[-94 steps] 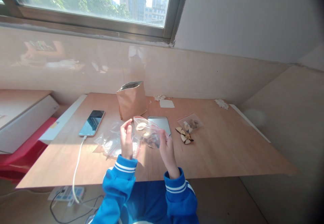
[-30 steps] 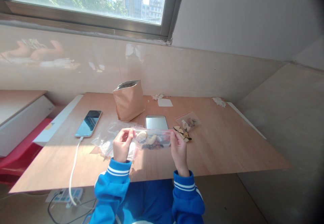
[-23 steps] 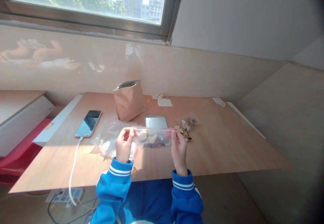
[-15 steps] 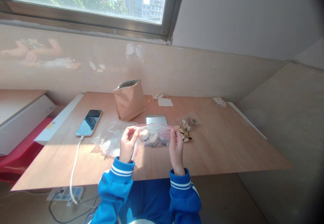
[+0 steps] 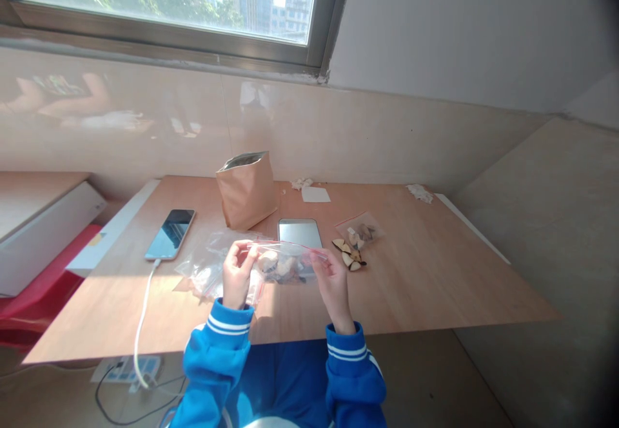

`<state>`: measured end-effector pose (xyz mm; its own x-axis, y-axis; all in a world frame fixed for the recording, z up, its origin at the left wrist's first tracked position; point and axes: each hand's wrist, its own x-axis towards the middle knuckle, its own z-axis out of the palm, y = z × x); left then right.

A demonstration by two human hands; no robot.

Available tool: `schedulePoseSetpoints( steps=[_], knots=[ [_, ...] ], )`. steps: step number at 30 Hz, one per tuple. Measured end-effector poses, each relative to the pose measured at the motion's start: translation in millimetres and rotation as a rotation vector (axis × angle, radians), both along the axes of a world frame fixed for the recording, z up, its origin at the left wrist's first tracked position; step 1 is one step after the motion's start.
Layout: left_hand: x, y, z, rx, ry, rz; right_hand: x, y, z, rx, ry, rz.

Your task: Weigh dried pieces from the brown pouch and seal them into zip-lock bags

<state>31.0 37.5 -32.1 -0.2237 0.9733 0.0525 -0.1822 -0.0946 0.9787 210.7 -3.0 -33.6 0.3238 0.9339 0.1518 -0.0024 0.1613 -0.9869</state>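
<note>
I hold a small clear zip bag [image 5: 284, 262] with a red seal strip above the near part of the wooden table [image 5: 435, 286]. It contains several pale and dark pieces. My left hand [image 5: 236, 273] pinches the bag's left top corner. My right hand [image 5: 331, 281] pinches its right top corner. Both wrists wear blue cuffs with white stripes.
A pile of empty clear bags [image 5: 207, 263] lies left of my hands. Behind stand a brown paper pouch [image 5: 246, 189], a dark glossy slab [image 5: 298, 231] and a charging phone [image 5: 170, 233]. Loose pieces [image 5: 351, 257] and another filled bag [image 5: 362, 229] lie to the right.
The bag, held stretched level between both hands a second ago, has tilted and sagged slightly. My right hand has moved a little inward and toward me.
</note>
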Motion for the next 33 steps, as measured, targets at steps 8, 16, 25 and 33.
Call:
schedulePoseSetpoints(
  steps=[8,16,25,33],
  knots=[
    [-13.2,1.7,6.3,-0.052,0.014,-0.118,7.0,-0.3,-4.8,-0.042,-0.061,-0.059],
    [-3.9,-0.5,-3.9,-0.028,-0.085,-0.239,-0.8,5.0,-11.7,0.026,0.206,-0.096],
    [-4.2,0.9,-8.3,-0.034,-0.063,-0.258,-3.3,5.6,-20.0,-0.031,0.11,-0.012],
    [-1.5,-3.8,0.3,-0.024,-0.015,-0.271,-1.3,3.9,-12.1,0.001,0.039,-0.053]
  ],
)
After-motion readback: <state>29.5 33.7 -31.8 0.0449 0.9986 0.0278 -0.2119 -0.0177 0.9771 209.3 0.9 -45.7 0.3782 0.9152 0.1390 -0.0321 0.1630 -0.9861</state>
